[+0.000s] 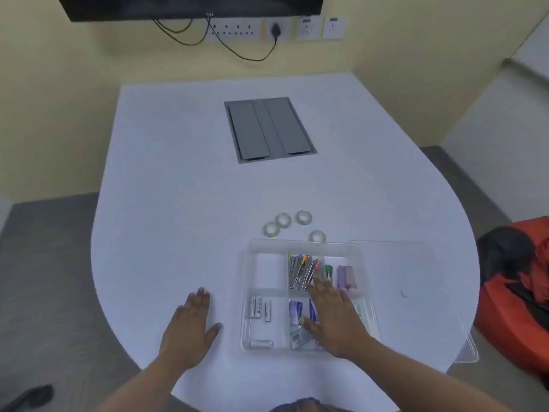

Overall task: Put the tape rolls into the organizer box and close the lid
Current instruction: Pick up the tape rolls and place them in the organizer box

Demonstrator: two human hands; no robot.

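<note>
White table filling the middle of the frame. Clear organizer box at lower centre, open, split into compartments. Upper-left compartment bare. Upper-middle one packed with pens. Upper-right one holding a green item and pale purple and pink ones, too blurred to name. Lower-left compartment with batteries. Lower-middle one with blue-and-white packets, partly covered.

Four tape rolls flat on the table just above the box, none inside. Two of them touching or overlapping at left, one a little to the right, the fourth close against the box's upper wall.

Clear lid flat on the table to the right of the box, reaching toward the table's lower-right edge.

Left hand at lower left of centre, flat, palm down on the table, fingers extended, grasping nothing, apart from the box. Right hand spread over the lower-right part of the box, fingers extended toward the pens, gripping nothing; resting on the contents or hovering, impossible to tell.

Grey hatch set into the table at upper centre. Wall sockets with black cables along the top. Orange bag at the right edge.
</note>
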